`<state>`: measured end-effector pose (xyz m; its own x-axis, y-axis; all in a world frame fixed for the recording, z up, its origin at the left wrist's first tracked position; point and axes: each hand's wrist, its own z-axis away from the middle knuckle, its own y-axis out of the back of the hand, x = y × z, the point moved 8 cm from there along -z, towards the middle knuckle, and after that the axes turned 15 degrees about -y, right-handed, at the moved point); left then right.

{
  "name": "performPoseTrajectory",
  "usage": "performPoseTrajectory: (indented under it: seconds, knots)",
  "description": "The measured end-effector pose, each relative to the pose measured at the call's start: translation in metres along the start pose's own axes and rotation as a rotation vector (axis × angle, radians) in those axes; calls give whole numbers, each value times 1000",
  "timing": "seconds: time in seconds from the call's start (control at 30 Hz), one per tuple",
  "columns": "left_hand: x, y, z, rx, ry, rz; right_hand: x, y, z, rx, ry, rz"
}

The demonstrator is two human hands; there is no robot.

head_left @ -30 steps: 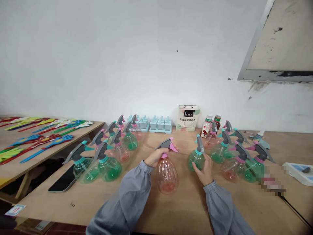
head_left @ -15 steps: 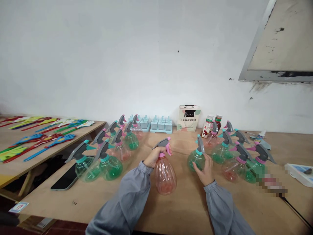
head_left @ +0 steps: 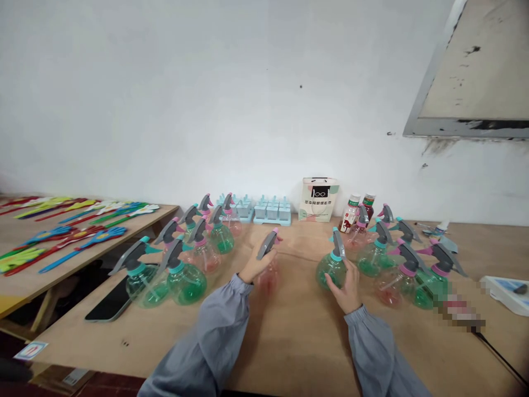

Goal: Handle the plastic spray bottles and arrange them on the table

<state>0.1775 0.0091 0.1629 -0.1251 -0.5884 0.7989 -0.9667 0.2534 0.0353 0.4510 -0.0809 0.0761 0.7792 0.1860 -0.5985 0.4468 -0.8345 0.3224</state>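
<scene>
My left hand (head_left: pixel 257 263) is wrapped around the neck of a pink spray bottle (head_left: pixel 268 278) with a grey and pink trigger head. Its nozzle end points away from me, and the hand covers part of the bottle, which is slightly blurred. To the right, my right hand (head_left: pixel 346 285) grips the round body of a green spray bottle (head_left: pixel 326 269) that stands upright with a grey and teal head. More green and pink spray bottles (head_left: pixel 187 282) stand in a group to the left. Another group of spray bottles (head_left: pixel 395 284) is close beside my right hand.
Light blue ice-pop moulds (head_left: pixel 271 212), a paper bag (head_left: pixel 318 201) and two sauce bottles (head_left: pixel 350 215) line the wall. A phone (head_left: pixel 109 303) lies at the left. Colourful hand-shaped sticks (head_left: pixel 82 242) cover another table. A white tray (head_left: pixel 506 292) sits right.
My left hand has moved the pink spray bottle away from me and slightly left, turning it so its trigger faces farther away. My right hand has stayed on the green spray bottle.
</scene>
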Motion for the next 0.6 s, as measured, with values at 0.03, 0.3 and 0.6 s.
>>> performPoseTrajectory:
  seconds: [0.03, 0.3, 0.6]
  knots:
    - [0, 6, -1, 15, -66, -71, -1, 0, 0, 0, 8, -3]
    - [-22, 35, -9, 110, -142, -267, -3, 0, 1, -2, 44, -4]
    - [-14, 44, -1, 83, -105, -283, -5, 1, 0, 16, 43, -17]
